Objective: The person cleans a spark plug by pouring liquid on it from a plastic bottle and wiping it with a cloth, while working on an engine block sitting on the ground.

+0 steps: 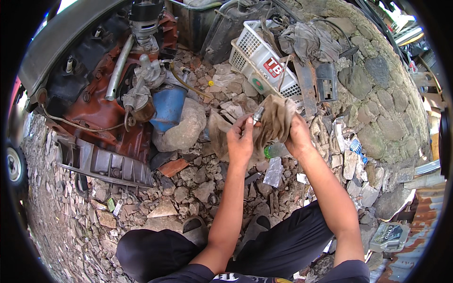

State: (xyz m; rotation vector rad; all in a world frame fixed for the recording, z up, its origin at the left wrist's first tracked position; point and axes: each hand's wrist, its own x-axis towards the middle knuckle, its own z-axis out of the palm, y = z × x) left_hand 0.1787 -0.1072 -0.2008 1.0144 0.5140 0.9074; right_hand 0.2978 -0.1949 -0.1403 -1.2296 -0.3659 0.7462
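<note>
My left hand pinches a small metal spark plug between thumb and fingers, its tip pointing up and to the right. Bunched in my right hand is a dirty brown rag, which hangs close against the plug. Both hands are in front of me, above the rubble. To the left lies a rust-red engine with a blue oil filter on its side. A metal tube slants across it. Another spark plug stands up from the dark cover at its left.
Broken stones cover the ground around my feet. A white plastic basket leans tilted at the back, with a grey cloth beside it. At right rises a stone wall; a grey plastic bottle lies near rusty corrugated sheet.
</note>
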